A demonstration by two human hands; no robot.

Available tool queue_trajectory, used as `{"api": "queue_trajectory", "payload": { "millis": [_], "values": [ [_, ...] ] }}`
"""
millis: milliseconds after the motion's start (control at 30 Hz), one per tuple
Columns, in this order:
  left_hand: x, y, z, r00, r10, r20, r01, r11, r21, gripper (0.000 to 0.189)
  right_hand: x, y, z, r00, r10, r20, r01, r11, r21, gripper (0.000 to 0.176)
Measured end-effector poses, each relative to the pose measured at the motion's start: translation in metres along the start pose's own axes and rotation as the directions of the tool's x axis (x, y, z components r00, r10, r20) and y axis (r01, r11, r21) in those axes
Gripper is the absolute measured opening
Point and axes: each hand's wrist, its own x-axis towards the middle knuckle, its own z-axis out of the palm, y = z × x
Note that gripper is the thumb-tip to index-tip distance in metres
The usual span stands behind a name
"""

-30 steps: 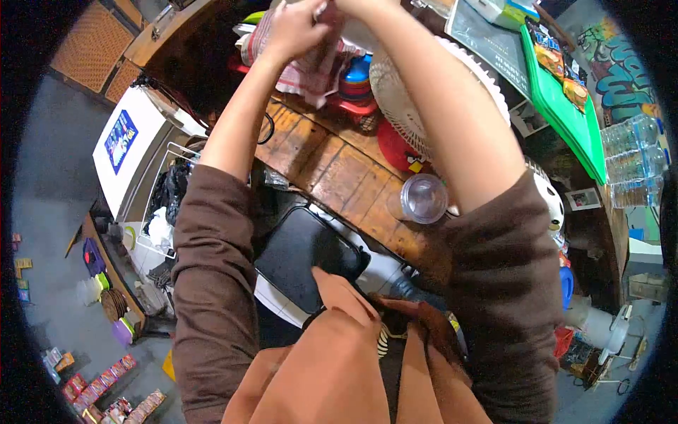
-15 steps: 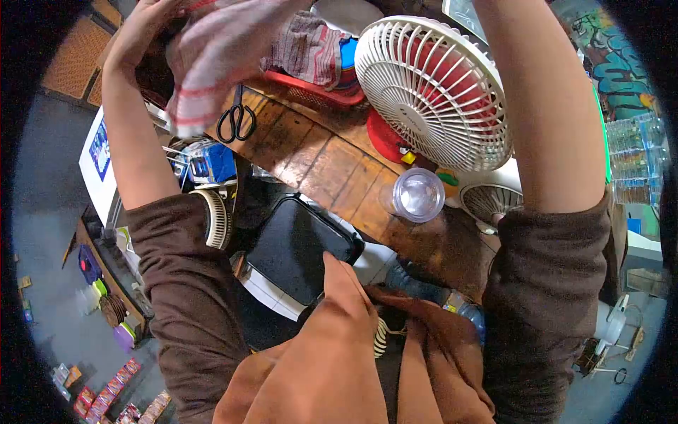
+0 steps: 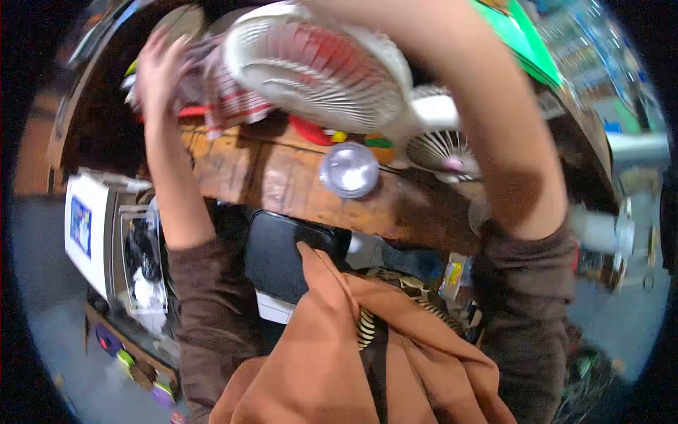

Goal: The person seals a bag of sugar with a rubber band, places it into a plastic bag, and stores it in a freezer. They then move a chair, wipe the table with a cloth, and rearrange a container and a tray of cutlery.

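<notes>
My left hand (image 3: 159,67) reaches to the back left of the wooden table (image 3: 282,180), its blurred fingers spread apart. It is right at the left end of a checked cloth (image 3: 240,99) with red and white stripes, bunched over a red basket (image 3: 191,112). My right forearm (image 3: 459,78) stretches over the white fan (image 3: 318,78) toward the top edge, where the hand is out of view. In front of the fan stands a clear plastic cup (image 3: 349,169).
A smaller fan (image 3: 441,150) lies at the right of the table. Below the table edge is a black seat (image 3: 286,254). A white box (image 3: 88,230) stands at the left, and stacked clear plastic (image 3: 583,53) and a green sheet (image 3: 519,46) are at the right.
My view has turned, so the table things sit further left. The cloth that hung raised from my left hand is lower, over the basket. My right hand's arm has swung left across the fan.
</notes>
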Motion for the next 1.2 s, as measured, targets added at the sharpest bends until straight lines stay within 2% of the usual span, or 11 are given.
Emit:
{"api": "queue_trajectory", "payload": {
  "millis": [67,167,200,267,400,467,567,633,867,1067,1200],
  "values": [
    [-0.052,0.029,0.019,0.933,0.061,-0.355,-0.165,0.949,-0.269,0.040,-0.081,0.011,-0.005,0.889,-0.330,-0.318,0.358,0.933,0.031,0.021],
    [-0.129,0.039,0.051,0.830,-0.008,-0.558,-0.304,0.832,-0.465,0.031,-0.187,0.031,0.003,0.991,-0.113,-0.071,0.133,0.885,0.445,0.024],
    [-0.155,0.026,0.068,0.774,0.157,-0.614,-0.224,0.974,-0.034,0.032,-0.221,0.041,0.010,0.998,-0.053,0.038,0.025,0.848,0.530,0.023],
    [-0.207,0.007,0.100,0.628,0.050,-0.777,-0.150,0.987,-0.057,0.036,-0.288,0.060,0.012,0.960,0.068,0.272,-0.202,0.839,0.505,0.025],
    [-0.301,0.039,0.174,0.812,0.358,-0.461,-0.302,0.933,0.194,0.033,-0.406,0.083,-0.020,0.567,0.673,0.474,-0.762,0.648,-0.008,0.039],
    [-0.331,0.053,0.201,0.920,0.373,-0.118,-0.387,0.911,-0.142,0.036,-0.447,0.103,-0.030,0.380,0.878,0.290,-0.872,0.445,-0.204,0.041],
    [-0.332,0.065,0.258,0.850,0.412,0.328,-0.409,0.909,-0.083,0.039,-0.483,0.119,-0.045,0.424,0.904,-0.048,-0.902,0.417,-0.109,0.039],
    [-0.335,0.056,0.314,0.868,-0.033,0.496,0.219,0.921,-0.322,0.043,-0.505,0.134,-0.044,0.456,0.885,-0.091,-0.882,0.463,0.083,0.036],
    [-0.292,-0.006,0.416,0.991,-0.090,0.098,0.100,0.989,-0.110,0.030,-0.552,0.151,-0.076,0.653,0.757,0.001,-0.692,0.596,0.406,0.038],
    [-0.298,0.007,0.418,0.984,0.015,0.180,0.013,0.988,-0.155,0.031,-0.494,0.221,-0.091,0.830,0.323,-0.454,-0.298,0.946,0.129,0.073],
    [-0.344,0.071,0.397,0.936,-0.172,0.309,0.271,0.910,-0.314,0.033,-0.465,0.220,-0.088,0.803,0.510,-0.308,-0.430,0.854,0.292,0.074]
  ]
}}
